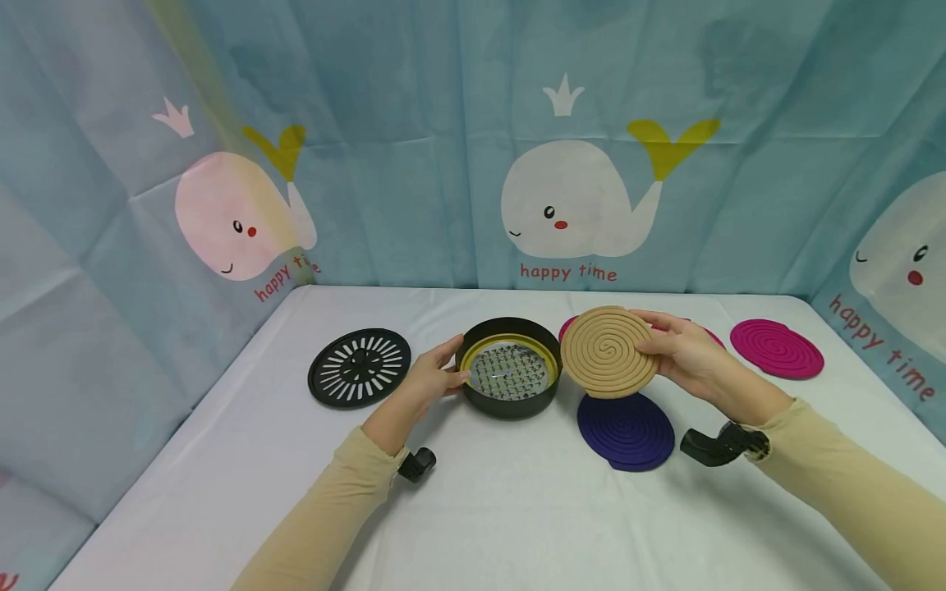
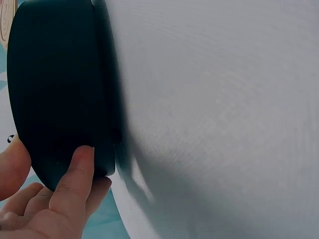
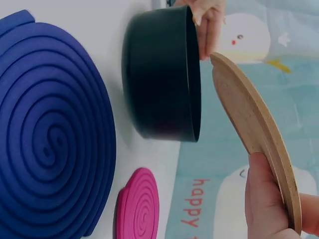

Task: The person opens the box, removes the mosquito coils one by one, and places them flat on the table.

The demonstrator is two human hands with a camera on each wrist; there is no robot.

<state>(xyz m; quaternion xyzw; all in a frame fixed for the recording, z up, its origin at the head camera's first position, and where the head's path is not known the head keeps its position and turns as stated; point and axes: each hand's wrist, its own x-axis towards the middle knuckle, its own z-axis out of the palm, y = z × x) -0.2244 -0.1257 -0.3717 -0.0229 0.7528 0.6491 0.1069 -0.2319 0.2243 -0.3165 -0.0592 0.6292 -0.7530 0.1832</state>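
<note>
My left hand [image 1: 423,382] grips the left side of a round black container [image 1: 510,408], thumb and fingers against its wall and rim. Inside the container sit a yellow ring [image 1: 554,364] and a grey grater plate [image 1: 508,373] full of raised holes. My right hand [image 1: 691,361] pinches the right edge of a tan spiral trivet [image 1: 608,351], its face turned towards me. In the right wrist view the trivet is edge-on, raised beside the container's open top. A dark blue spiral trivet [image 1: 628,439] lies on the table below and in front of it.
A black slotted disc [image 1: 359,368] lies left of the container on the white tablecloth [image 1: 502,509]. One pink spiral trivet [image 1: 778,349] rests at the far right. More pink [image 1: 567,327] shows behind the tan trivet, mostly hidden. A blue whale-print curtain [image 1: 414,205] hangs behind the table.
</note>
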